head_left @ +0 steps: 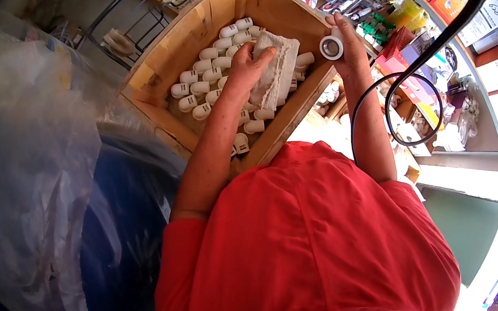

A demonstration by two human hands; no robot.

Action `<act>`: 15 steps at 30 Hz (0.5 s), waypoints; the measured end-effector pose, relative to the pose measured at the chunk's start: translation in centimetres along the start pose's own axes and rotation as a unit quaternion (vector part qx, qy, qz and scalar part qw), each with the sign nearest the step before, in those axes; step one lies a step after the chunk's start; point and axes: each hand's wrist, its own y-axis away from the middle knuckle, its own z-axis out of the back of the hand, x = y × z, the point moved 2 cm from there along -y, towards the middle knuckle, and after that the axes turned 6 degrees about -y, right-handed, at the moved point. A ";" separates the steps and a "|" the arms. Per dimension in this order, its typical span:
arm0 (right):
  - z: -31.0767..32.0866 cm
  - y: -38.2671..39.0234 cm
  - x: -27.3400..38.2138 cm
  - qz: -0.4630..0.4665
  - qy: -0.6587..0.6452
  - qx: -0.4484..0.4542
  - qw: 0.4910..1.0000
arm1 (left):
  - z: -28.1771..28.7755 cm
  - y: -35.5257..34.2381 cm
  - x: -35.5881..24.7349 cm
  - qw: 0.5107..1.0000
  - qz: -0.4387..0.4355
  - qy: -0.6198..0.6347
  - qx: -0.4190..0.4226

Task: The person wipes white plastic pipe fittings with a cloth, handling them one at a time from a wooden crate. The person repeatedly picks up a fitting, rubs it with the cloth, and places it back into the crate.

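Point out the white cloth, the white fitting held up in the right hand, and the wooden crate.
white cloth (277,64), head view, on its folded middle under the left hand.
white fitting (331,47), head view, on its round open end.
wooden crate (278,3), head view, on its bare far-right inner wall.

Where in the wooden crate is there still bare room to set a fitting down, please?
Bare wood shows in the wooden crate along its far wall, beyond the white fittings, and in the near left corner. The middle is crowded: fittings lie packed together, the left hand presses a white cloth over them. The right hand holds one fitting at the right rim.
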 end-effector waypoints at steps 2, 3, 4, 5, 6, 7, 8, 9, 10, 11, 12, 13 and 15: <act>-2.8 1.6 1.0 0.036 0.029 0.049 0.998 | -0.2 0.2 0.3 1.000 0.006 -0.011 -0.023; -4.5 2.8 1.5 0.058 0.043 0.073 0.995 | -0.4 0.3 0.6 0.999 0.001 -0.036 -0.016; -5.9 3.9 1.6 0.084 0.087 0.116 0.986 | -0.4 0.2 1.0 0.998 -0.006 -0.061 -0.008; -6.7 4.4 1.1 0.079 0.097 0.137 0.983 | -0.6 0.1 1.0 0.996 -0.014 -0.087 0.002; -7.3 4.6 0.6 0.073 0.108 0.158 0.979 | -0.9 0.3 0.9 0.992 -0.067 -0.103 0.014; -7.3 4.4 -0.4 0.129 0.172 0.141 0.966 | -1.4 0.7 0.3 0.987 -0.096 -0.116 0.052; -7.1 3.9 -1.5 0.182 0.235 0.126 0.946 | -1.8 1.1 -0.4 0.980 -0.124 -0.128 0.086; -6.7 3.3 -1.9 0.204 0.253 0.107 0.940 | -1.7 1.0 -0.6 0.982 -0.110 -0.117 0.095; -6.4 3.1 -2.2 0.196 0.243 0.100 0.945 | -1.7 1.1 -0.5 0.985 -0.093 -0.103 0.102; -6.2 3.0 -2.3 0.189 0.232 0.092 0.950 | -1.7 1.2 -0.3 0.987 -0.077 -0.089 0.109; -6.0 2.7 -2.5 0.182 0.221 0.084 0.955 | -1.6 1.2 -0.1 0.987 -0.071 -0.093 0.109; -5.8 2.4 -2.8 0.202 0.230 0.070 0.949 | -1.5 1.0 -0.1 0.987 -0.068 -0.098 0.110; -4.5 1.4 -3.0 0.242 0.269 0.043 0.931 | -1.5 0.8 0.3 0.989 -0.054 -0.076 0.111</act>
